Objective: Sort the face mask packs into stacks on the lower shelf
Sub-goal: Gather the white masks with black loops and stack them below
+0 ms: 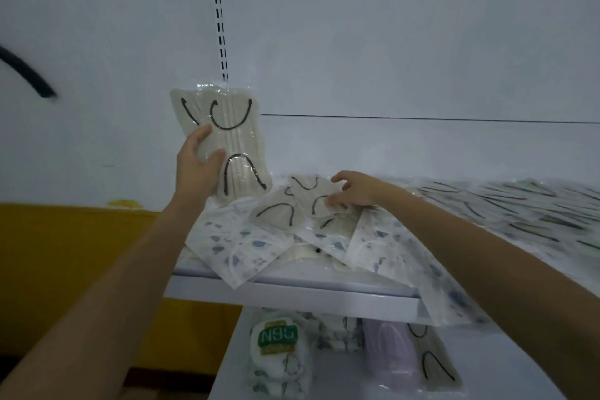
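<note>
Over the upper shelf (292, 294), your left hand (199, 169) gripped a beige pack (227, 136) upright. Your right hand (357, 191) pinched a second pack (311, 196) atop the heap (233, 247). On the lower shelf (341, 380) lay an N95 pack (277, 336) and a purple pack (389, 347).

Upper shelf (292, 295) is blocked by a loose pile of mask packs (246, 247), with open room left above; lower shelf (337, 380) is overhung by the upper shelf's lip.

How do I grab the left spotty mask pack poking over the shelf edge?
Pinch the spotty pack by its corner hanging past the shelf edge, coming from the front. The pack lies flat, and only that corner has open space underneath.
</note>
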Motion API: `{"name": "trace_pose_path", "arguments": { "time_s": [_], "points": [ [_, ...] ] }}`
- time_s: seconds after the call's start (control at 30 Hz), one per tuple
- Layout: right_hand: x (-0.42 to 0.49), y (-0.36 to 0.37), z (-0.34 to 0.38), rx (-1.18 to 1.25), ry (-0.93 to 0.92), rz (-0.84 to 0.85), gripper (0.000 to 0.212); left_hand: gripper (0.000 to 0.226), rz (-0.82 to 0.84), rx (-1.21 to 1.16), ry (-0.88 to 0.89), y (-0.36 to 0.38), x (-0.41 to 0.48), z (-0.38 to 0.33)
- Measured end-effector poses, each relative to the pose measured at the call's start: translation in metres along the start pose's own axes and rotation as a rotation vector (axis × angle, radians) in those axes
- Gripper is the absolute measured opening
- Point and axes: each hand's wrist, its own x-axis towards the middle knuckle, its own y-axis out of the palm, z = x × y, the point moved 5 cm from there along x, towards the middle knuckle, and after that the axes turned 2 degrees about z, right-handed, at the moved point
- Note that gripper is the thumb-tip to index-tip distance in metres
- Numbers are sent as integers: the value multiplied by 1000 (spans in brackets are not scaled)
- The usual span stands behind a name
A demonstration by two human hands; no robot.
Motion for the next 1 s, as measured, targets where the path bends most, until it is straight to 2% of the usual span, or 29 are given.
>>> {"name": "trace_pose_path", "arguments": {
  "time_s": [0.1, 0.27, 0.37, 0.47, 0.53, 0.6, 0.67, 0.77, 0.93, 1.0],
  "points": [
    [6, 2, 5, 51, 23, 0, 64, 44, -4, 9, -6, -7, -1, 5],
    [4, -13, 8, 69, -42, -154, 55, 44, 22, 24, 0, -10, -4, 6],
    [-8, -32, -9, 43, -39, -65, 58, 44, 36, 42, 13, -8, -3, 5],
    [-27, -54, -41, -163, 35, 9, 61, 44, 49, 33, 16, -2, -2, 3],
    [-39, -68, -54, -284, 53, -86, 59, 44, 60, 13, 23, 5, 0, 1],
    [-49, -70, -49, -226, -16, -180, 53, 44, 76, -7, 25, 16, -1, -2],
    [-58, -54, -33, -129, -75, -92, 57, 44, 98, -22, 36, 28, -2, -6],
    [-65, -21, -18, -144, -68, 108, 68, 44, 139, -38, 51, 45, -7, -11],
    [-82, -18, -25, 1, -108, 239, 59, 44, 189, -34, 81, 59, -11, -15],
    [-92, -28, -33, 133, -108, 186, 54, 43, 190, -44, 97, 62, -10, -16]
  ]
}}
